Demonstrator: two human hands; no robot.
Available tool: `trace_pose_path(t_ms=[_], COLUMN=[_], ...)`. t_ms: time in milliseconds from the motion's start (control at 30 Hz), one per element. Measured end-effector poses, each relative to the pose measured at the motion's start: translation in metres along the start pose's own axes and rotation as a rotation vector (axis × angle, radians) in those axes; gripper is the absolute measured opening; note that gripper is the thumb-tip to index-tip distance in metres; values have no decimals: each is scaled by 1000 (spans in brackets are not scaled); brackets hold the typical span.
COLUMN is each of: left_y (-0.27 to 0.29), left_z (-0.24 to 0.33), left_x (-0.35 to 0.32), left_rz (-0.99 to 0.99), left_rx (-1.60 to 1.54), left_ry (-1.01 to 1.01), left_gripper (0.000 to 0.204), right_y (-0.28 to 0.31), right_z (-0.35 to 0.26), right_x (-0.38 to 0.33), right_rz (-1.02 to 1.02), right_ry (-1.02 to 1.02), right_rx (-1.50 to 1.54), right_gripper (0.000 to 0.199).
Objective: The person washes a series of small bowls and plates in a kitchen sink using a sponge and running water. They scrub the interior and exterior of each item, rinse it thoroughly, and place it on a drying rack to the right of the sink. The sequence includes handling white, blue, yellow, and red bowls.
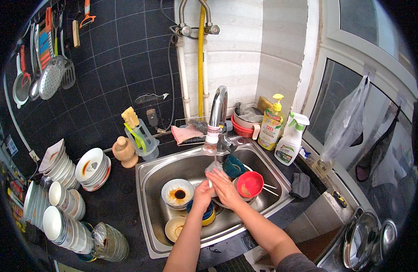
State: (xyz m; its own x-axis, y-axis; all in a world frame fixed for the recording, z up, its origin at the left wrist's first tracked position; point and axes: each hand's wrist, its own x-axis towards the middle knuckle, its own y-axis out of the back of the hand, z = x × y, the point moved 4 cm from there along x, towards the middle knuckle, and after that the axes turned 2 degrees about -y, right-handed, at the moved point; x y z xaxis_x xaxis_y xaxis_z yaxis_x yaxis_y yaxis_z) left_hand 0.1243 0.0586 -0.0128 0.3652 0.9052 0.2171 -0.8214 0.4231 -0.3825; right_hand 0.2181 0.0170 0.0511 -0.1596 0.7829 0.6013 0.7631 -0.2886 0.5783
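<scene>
Both hands are together over the sink (147, 213), just under the tap (218, 106). My left hand (203, 195) is closed on a slim white piece (210, 184); most of it is hidden by my fingers. Against it lies my right hand (223, 187), its fingers stretched out and close together. Water splashes at the fingertips. Below and around them sit a white bowl with a brown stain (178, 194), a small cream bowl (174, 228), a blue and yellow bowl (209, 217), a red bowl (250, 183) and a dark green cup (234, 167).
Stacked plates (92, 167), cups (59, 195) and bowls (59, 226) crowd the left counter, beside a wooden pestle-like piece (125, 152) and a clear holder (146, 145). Behind the sink stand a yellow pump bottle (270, 127) and a white spray bottle (290, 140). A grey cloth (301, 185) lies right.
</scene>
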Motion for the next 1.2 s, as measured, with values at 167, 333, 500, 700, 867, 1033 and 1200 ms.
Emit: trace_pose_path(t_ms=[167,333,500,700,867,1033,1200], left_y=[1,-8,-6,-2,-27,-13,8], left_z=[-18,4,15,1,19,42,-17], left_x=[-1,-5,2,1,-10,-6,-2], left_rz=[-126,-97,3,2,-223,332,199], left_rx=[-54,-401,-551,641,1116,900,-196], left_ry=[120,173,33,24,-406,-552,449], left_gripper=[21,28,34,22,25,56,61], right_y=[10,-2,-30,-33,-28,-23,-32], right_z=[17,86,89,94,102,93,89], right_x=[6,-10,-18,-26,-34,-37,-35], right_rz=[132,327,245,236,290,410,325], right_ry=[-184,-674,-788,-884,-987,-1210,-1228], right_rx=[-7,960,1195,869,849,1061,956], right_gripper=[32,46,61,80,56,41,41])
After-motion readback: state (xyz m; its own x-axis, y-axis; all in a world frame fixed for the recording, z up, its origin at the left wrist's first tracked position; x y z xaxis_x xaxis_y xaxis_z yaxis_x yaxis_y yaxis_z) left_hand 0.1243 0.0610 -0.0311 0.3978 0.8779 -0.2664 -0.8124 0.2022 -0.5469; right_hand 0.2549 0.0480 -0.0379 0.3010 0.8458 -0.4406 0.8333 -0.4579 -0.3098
